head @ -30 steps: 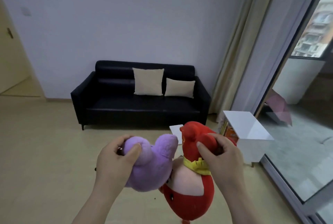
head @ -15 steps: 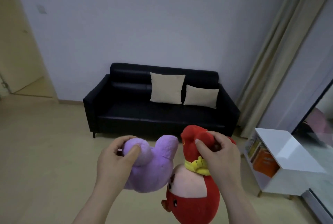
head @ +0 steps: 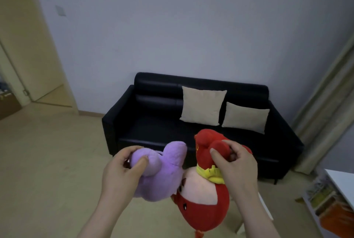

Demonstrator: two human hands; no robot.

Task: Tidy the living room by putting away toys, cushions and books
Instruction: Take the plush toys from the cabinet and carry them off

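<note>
Facing you, far left: a doorway opens off the room, and a wall switch sits on the grey wall beside it.
Left hand: your left hand curls round a rounded limb of the purple plush toy, thumb pressed on top.
Purple toy's place: it is held in the air above the floor, its right side touching the red plush toy.
Sofa: the black sofa stands against the back wall, behind both toys.
Red toy's place: it hangs head down before the sofa's front edge, with a yellow band near its top.
Right hand: your right hand pinches the red toy's upper end, fingers curled into the plush.
Cushions: the larger cushion and the smaller cushion lean side by side on the backrest, toward the sofa's right end.
Curtain: a pale curtain hangs just past the sofa's right arm.
Shelf unit: a white shelf unit stands on the floor at far right, holding books too blurred to read.
</note>
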